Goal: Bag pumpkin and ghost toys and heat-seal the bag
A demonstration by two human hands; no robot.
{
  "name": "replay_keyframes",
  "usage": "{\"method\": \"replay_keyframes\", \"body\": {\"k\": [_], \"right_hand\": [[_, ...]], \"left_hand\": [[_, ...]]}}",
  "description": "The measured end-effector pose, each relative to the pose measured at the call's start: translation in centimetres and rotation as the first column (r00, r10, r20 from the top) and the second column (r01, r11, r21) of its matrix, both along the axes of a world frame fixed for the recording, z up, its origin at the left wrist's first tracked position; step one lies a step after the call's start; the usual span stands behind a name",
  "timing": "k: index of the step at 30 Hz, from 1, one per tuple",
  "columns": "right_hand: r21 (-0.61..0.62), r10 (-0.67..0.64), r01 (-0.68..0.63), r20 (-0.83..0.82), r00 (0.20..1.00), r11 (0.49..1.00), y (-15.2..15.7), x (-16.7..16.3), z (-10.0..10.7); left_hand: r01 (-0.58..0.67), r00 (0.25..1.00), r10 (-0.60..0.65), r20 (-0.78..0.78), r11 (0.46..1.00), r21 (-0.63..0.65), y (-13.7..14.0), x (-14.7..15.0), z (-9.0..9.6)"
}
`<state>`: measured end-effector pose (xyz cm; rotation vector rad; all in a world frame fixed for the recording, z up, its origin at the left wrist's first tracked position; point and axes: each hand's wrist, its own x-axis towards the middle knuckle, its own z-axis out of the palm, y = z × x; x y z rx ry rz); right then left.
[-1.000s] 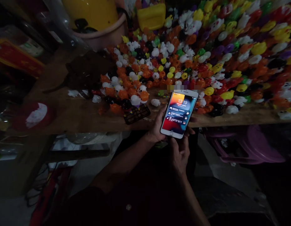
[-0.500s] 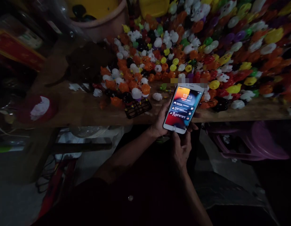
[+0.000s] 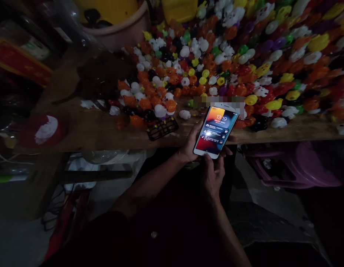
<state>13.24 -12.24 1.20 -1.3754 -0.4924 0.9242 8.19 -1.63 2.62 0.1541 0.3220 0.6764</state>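
A white smartphone (image 3: 216,129) is held upright over the table's front edge, its lit lock screen showing 13:19 and several notifications. My left hand (image 3: 190,144) is closed around the phone's left side, with its fingers partly hidden behind. My right hand (image 3: 213,172) grips the bottom end, its thumb at the home button and its fingers behind the lower right corner. Just left of the hands, a black plastic grid (image 3: 162,128) lies near the table edge. A small white toy piece (image 3: 184,114) rests between the grid and the phone.
A heap of small colourful plastic toys (image 3: 199,66) covers the back and right of the wooden table (image 3: 96,135). At the back left stands a pink tub (image 3: 121,35). A red round container (image 3: 59,129) sits on the left. Below the table is a pink plastic stool (image 3: 308,167).
My right thumb has moved up onto the home button. The phone has tilted and shifted slightly, and a bright reflection now shows on its screen.
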Motion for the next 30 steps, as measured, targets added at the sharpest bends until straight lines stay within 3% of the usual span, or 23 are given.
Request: {"method": "replay_keyframes", "body": {"k": [13, 19, 24, 30], "right_hand": [[-0.065, -0.016, 0.019, 0.046, 0.999, 0.998, 0.4, 0.4, -0.5], [-0.022, 0.035, -0.035, 0.017, 0.999, 0.999, 0.2, 0.5, -0.3], [-0.033, 0.058, -0.056, 0.038, 0.998, 0.998, 0.2, 0.6, -0.6], [-0.029, 0.043, -0.042, 0.020, 0.999, 0.999, 0.3, 0.4, -1.1]], "left_hand": [[0.047, 0.997, -0.048, -0.056, 0.999, -0.020, -0.2, 0.5, 0.8], [0.068, 0.996, -0.069, -0.050, 0.998, -0.014, 0.3, 0.1, 1.1], [0.126, 0.991, -0.125, -0.039, 0.992, 0.021, 0.7, -0.2, 0.3], [0.020, 0.997, -0.018, -0.069, 1.000, 0.022, 0.7, -0.1, -0.9]]}}
